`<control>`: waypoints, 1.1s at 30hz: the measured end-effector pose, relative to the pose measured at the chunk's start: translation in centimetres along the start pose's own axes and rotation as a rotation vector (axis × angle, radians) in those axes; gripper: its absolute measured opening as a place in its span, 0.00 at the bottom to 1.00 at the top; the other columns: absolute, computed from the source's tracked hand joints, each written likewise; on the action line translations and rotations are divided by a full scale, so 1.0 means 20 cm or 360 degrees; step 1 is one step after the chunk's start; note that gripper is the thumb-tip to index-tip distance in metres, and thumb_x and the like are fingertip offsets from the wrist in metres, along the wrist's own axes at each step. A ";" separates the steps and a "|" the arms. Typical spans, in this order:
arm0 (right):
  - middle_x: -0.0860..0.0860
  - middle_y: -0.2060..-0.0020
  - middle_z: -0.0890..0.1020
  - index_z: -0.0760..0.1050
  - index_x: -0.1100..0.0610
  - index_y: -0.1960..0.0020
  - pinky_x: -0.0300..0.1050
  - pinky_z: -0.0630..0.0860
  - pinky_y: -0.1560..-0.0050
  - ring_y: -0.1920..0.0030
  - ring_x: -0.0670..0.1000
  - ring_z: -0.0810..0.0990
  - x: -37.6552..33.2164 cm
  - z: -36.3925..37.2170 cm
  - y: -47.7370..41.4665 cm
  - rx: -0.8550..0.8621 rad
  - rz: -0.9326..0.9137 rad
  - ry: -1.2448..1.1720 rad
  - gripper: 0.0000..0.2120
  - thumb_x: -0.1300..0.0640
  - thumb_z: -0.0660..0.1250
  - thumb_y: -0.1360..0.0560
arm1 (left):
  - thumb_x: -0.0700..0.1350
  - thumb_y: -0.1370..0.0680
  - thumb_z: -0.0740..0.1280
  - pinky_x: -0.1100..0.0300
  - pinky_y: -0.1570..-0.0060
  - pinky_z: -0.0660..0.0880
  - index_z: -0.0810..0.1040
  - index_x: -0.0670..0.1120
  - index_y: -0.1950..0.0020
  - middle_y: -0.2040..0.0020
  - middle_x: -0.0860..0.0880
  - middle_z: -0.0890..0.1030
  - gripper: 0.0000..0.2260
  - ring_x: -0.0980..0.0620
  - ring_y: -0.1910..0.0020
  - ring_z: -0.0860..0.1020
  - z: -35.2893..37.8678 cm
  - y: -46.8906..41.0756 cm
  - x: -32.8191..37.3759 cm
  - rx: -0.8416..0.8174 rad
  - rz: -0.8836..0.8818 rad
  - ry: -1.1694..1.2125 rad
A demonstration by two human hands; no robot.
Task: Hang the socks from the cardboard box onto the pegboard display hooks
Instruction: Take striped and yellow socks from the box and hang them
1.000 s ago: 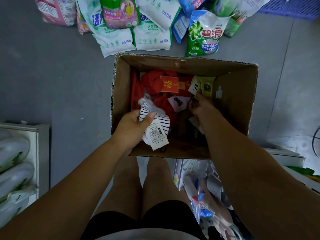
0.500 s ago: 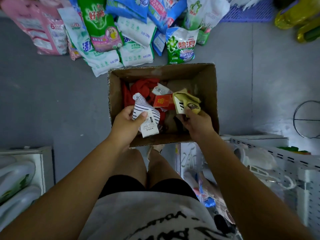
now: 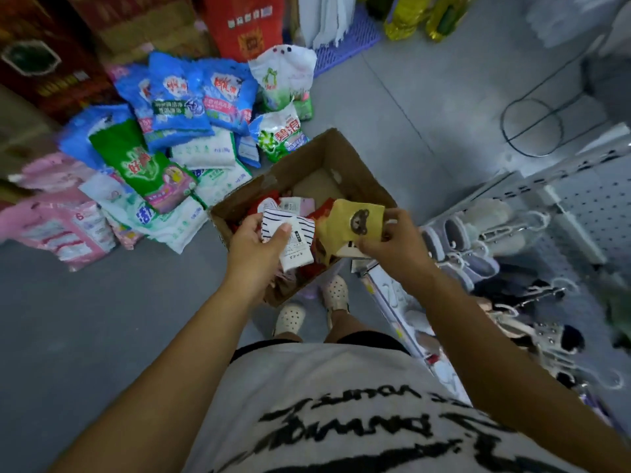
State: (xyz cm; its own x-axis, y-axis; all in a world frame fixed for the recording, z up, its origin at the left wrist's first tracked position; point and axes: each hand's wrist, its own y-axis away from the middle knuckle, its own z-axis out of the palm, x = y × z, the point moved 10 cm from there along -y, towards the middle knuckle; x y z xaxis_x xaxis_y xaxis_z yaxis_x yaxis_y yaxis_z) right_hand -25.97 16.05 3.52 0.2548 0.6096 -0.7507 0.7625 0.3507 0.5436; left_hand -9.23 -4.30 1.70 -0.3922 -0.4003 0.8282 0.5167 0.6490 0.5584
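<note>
The left hand (image 3: 254, 245) is pinching striped socks (image 3: 293, 228), the right hand (image 3: 392, 245) yellow socks (image 3: 355, 220); such thin grips are probably risking a drop.

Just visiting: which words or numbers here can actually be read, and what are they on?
"碧浪": green-and-white detergent bag beside the cardboard box.
"6": pink pack on the left.
Too blurred or small to read: blue bags, green bag, tags on the striped socks in the left hand and the yellow socks in the right hand, shirt print.
</note>
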 end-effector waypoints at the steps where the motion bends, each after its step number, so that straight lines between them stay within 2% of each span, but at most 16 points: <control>1: 0.49 0.54 0.79 0.67 0.59 0.35 0.30 0.77 0.64 0.57 0.43 0.79 0.00 -0.02 0.08 0.0065 -0.0040 -0.0074 0.25 0.66 0.74 0.27 | 0.40 0.21 0.72 0.61 0.61 0.82 0.79 0.51 0.43 0.49 0.51 0.86 0.09 0.57 0.55 0.86 0.01 0.02 0.03 -0.0065 0.0036 -0.0014; 4: 0.54 0.54 0.82 0.67 0.56 0.32 0.33 0.77 0.60 0.58 0.46 0.80 0.04 -0.09 0.32 0.0287 -0.0126 -0.0238 0.27 0.62 0.75 0.26 | 0.40 0.22 0.73 0.48 0.47 0.83 0.79 0.51 0.38 0.44 0.47 0.86 0.13 0.49 0.46 0.85 0.05 0.10 0.11 -0.0269 0.0150 -0.0078; 8: 0.50 0.57 0.85 0.73 0.53 0.37 0.31 0.76 0.59 0.59 0.41 0.82 0.13 -0.21 0.62 0.0587 -0.0246 -0.0461 0.22 0.60 0.77 0.27 | 0.40 0.22 0.73 0.41 0.41 0.80 0.80 0.54 0.40 0.44 0.49 0.87 0.13 0.47 0.44 0.85 0.12 0.23 0.18 -0.0512 0.0247 -0.0161; 10: 0.48 0.56 0.85 0.78 0.51 0.42 0.35 0.78 0.57 0.56 0.42 0.84 0.18 -0.28 0.76 0.0753 -0.0307 -0.0567 0.17 0.61 0.78 0.28 | 0.40 0.22 0.73 0.41 0.41 0.80 0.80 0.56 0.42 0.45 0.50 0.87 0.13 0.48 0.44 0.85 0.20 0.31 0.21 -0.0632 0.0291 -0.0235; 11: 0.47 0.55 0.85 0.79 0.48 0.46 0.40 0.80 0.54 0.54 0.44 0.84 0.21 -0.32 0.84 0.0845 -0.0326 -0.0607 0.16 0.61 0.78 0.29 | 0.40 0.21 0.72 0.42 0.41 0.80 0.81 0.57 0.42 0.45 0.51 0.87 0.14 0.49 0.44 0.85 0.24 0.36 0.22 -0.0701 0.0311 -0.0265; 13: 0.47 0.53 0.86 0.81 0.46 0.49 0.52 0.82 0.47 0.50 0.50 0.85 0.26 -0.40 0.99 0.1002 -0.0343 -0.0665 0.14 0.61 0.78 0.29 | 0.40 0.21 0.72 0.45 0.41 0.81 0.79 0.57 0.38 0.44 0.53 0.86 0.16 0.51 0.44 0.85 0.34 0.47 0.24 -0.0861 0.0364 -0.0354; 15: 0.50 0.51 0.86 0.82 0.48 0.48 0.57 0.82 0.45 0.49 0.56 0.84 0.32 -0.48 1.13 0.1123 -0.0363 -0.0723 0.13 0.61 0.78 0.29 | 0.39 0.21 0.72 0.50 0.41 0.80 0.77 0.54 0.33 0.42 0.53 0.85 0.19 0.53 0.42 0.84 0.47 0.59 0.25 -0.1038 0.0442 -0.0482; 18: 0.51 0.54 0.85 0.81 0.50 0.50 0.51 0.82 0.48 0.51 0.58 0.84 0.44 -0.59 1.34 0.1314 -0.0356 -0.0779 0.12 0.62 0.78 0.29 | 0.36 0.22 0.71 0.60 0.47 0.81 0.76 0.51 0.33 0.43 0.53 0.85 0.20 0.55 0.44 0.84 0.67 0.78 0.21 -0.1285 0.0490 -0.0610; 21: 0.49 0.60 0.83 0.81 0.51 0.50 0.41 0.80 0.54 0.59 0.50 0.81 0.59 -0.71 1.55 0.1453 -0.0342 -0.0710 0.11 0.61 0.78 0.29 | 0.34 0.23 0.72 0.63 0.57 0.81 0.77 0.55 0.36 0.47 0.55 0.86 0.21 0.55 0.50 0.85 0.87 1.01 0.12 -0.1516 0.0507 -0.0743; 23: 0.47 0.60 0.82 0.83 0.54 0.49 0.32 0.75 0.57 0.62 0.42 0.78 0.66 -0.78 1.71 0.1549 -0.0340 -0.0419 0.11 0.61 0.79 0.30 | 0.33 0.23 0.73 0.63 0.64 0.80 0.75 0.51 0.33 0.46 0.51 0.85 0.22 0.56 0.55 0.84 0.98 1.15 0.05 -0.1591 0.0517 -0.0800; 25: 0.47 0.56 0.83 0.83 0.56 0.52 0.25 0.72 0.57 0.60 0.37 0.78 0.73 -0.86 1.89 0.1658 -0.0376 -0.0124 0.09 0.63 0.79 0.30 | 0.32 0.24 0.73 0.66 0.68 0.79 0.73 0.48 0.36 0.48 0.51 0.84 0.21 0.61 0.62 0.84 1.08 1.31 -0.02 -0.1618 0.0578 -0.0840; 26: 0.45 0.55 0.83 0.83 0.53 0.53 0.24 0.72 0.57 0.59 0.36 0.79 0.79 -0.90 1.98 0.1688 -0.0374 -0.0107 0.09 0.63 0.78 0.30 | 0.33 0.24 0.74 0.65 0.68 0.79 0.73 0.48 0.38 0.49 0.51 0.84 0.19 0.61 0.63 0.83 1.13 1.39 -0.06 -0.1625 0.0601 -0.0869; 29: 0.34 0.57 0.82 0.77 0.40 0.57 0.28 0.74 0.54 0.56 0.38 0.81 1.00 -1.03 2.26 0.1777 -0.0331 -0.0237 0.17 0.60 0.78 0.29 | 0.35 0.25 0.75 0.63 0.64 0.79 0.75 0.45 0.40 0.49 0.47 0.85 0.17 0.53 0.57 0.84 1.28 1.68 -0.19 -0.1669 0.0625 -0.0916; 31: 0.32 0.60 0.82 0.75 0.39 0.57 0.30 0.75 0.54 0.58 0.39 0.80 1.14 -1.12 2.46 0.1843 -0.0315 -0.0267 0.18 0.60 0.78 0.29 | 0.36 0.26 0.76 0.62 0.64 0.80 0.78 0.46 0.44 0.51 0.48 0.86 0.14 0.53 0.59 0.83 1.38 1.89 -0.28 -0.1717 0.0704 -0.0945; 33: 0.34 0.63 0.81 0.76 0.41 0.57 0.34 0.75 0.58 0.61 0.41 0.78 1.28 -1.21 2.65 0.1893 -0.0320 -0.0334 0.14 0.59 0.78 0.28 | 0.37 0.25 0.76 0.54 0.62 0.82 0.81 0.49 0.49 0.58 0.48 0.86 0.10 0.52 0.64 0.82 1.48 2.12 -0.38 -0.1809 0.0725 -0.0965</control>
State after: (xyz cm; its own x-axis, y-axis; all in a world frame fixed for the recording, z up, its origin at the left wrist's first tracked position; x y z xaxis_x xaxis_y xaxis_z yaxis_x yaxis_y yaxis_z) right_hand 6.53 67.46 22.25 0.0771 0.4543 -0.8875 0.8392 -0.5101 -0.1883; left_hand -6.85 45.40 17.75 -0.1377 0.2387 0.9613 0.9084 -0.3565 0.2186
